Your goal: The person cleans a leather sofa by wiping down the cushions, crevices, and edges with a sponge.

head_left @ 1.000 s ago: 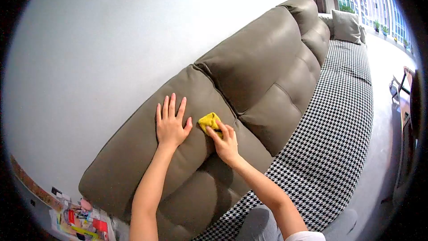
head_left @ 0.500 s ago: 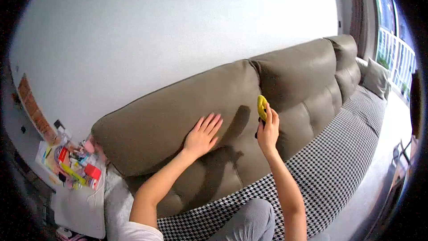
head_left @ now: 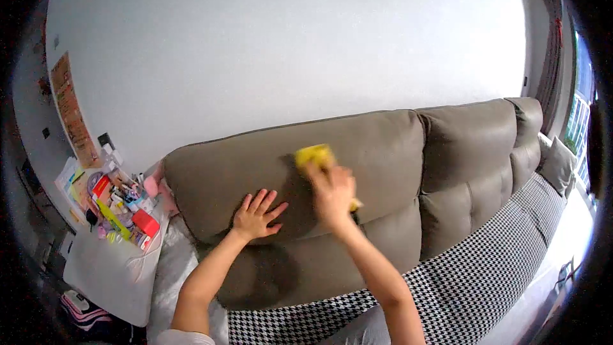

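Observation:
A brown leather sofa backrest (head_left: 377, 140) fills the middle of the head view. My left hand (head_left: 255, 218) rests on its lower front with the fingers spread flat, holding nothing. Farther right, my right hand (head_left: 332, 195) grips a yellow cleaning cloth (head_left: 314, 156) and presses it against the backrest. Motion blurs the cloth, and the hand covers part of it. Something small and dark shows below that hand, too hidden to name. A houndstooth cover (head_left: 447, 294) lies over the seat below.
At the left, a white side table (head_left: 115, 275) bears a pile of small items, among them a red box (head_left: 146, 223). More sofa sections run right to a grey cushion (head_left: 559, 165). A pale wall (head_left: 287, 45) rises behind the sofa.
My right hand has moved left with the yellow cloth, from beside the seam onto the left backrest. The left hand stays flat on the leather. The view has turned left and up.

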`<state>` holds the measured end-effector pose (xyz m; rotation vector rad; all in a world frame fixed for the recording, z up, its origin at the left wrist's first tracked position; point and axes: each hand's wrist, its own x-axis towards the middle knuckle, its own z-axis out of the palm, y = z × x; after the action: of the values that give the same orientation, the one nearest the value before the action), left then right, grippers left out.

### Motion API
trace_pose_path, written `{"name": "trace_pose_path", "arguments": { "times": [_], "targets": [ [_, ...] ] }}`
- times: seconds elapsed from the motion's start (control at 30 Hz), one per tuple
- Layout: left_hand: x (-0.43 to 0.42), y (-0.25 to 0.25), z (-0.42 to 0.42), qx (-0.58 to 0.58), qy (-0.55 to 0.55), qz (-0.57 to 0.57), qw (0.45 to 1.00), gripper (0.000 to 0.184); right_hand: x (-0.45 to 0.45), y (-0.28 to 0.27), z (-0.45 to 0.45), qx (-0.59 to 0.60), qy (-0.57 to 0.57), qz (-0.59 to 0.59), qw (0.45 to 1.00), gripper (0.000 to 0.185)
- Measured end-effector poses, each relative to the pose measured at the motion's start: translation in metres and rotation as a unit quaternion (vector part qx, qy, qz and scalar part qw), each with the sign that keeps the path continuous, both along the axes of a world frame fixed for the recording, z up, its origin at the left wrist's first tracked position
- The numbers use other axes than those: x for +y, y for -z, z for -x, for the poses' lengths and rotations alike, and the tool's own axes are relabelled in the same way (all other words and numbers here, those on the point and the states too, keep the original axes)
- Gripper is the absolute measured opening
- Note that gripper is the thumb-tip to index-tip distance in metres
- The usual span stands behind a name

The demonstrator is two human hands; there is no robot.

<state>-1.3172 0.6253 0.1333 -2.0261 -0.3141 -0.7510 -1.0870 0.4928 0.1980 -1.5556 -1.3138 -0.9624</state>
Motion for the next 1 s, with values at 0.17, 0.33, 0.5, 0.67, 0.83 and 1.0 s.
{"name": "trace_pose_path", "arguments": {
  "times": [0.17,0.33,0.5,0.67,0.83,1.0],
  "targets": [
    [-0.004,0.01,0.006,0.001,-0.003,0.06,0.998,0.065,0.02,0.001,0.035,-0.209,-0.107,0.025,0.972,0.044],
    [-0.023,-0.009,-0.001,-0.055,0.054,0.073,0.994,0.063,0.008,-0.04,-0.091,-0.051,0.049,-0.012,0.997,0.04],
    [-0.018,-0.004,-0.006,-0.074,0.087,0.09,0.989,0.061,0.032,-0.061,-0.067,0.064,0.094,0.018,0.993,0.041],
    [-0.035,-0.01,-0.011,-0.078,0.054,0.1,0.99,0.056,0.061,-0.064,0.056,-0.119,-0.187,0.105,0.969,0.045],
    [-0.068,-0.056,-0.059,-0.055,0.062,0.204,0.975,0.058,0.035,-0.071,-0.016,-0.18,-0.176,0.1,0.963,0.038],
    [-0.084,-0.082,-0.117,-0.021,0.103,0.196,0.975,0.066,-0.038,-0.028,-0.158,0.027,0.106,-0.038,0.993,0.041]
  ]
}}
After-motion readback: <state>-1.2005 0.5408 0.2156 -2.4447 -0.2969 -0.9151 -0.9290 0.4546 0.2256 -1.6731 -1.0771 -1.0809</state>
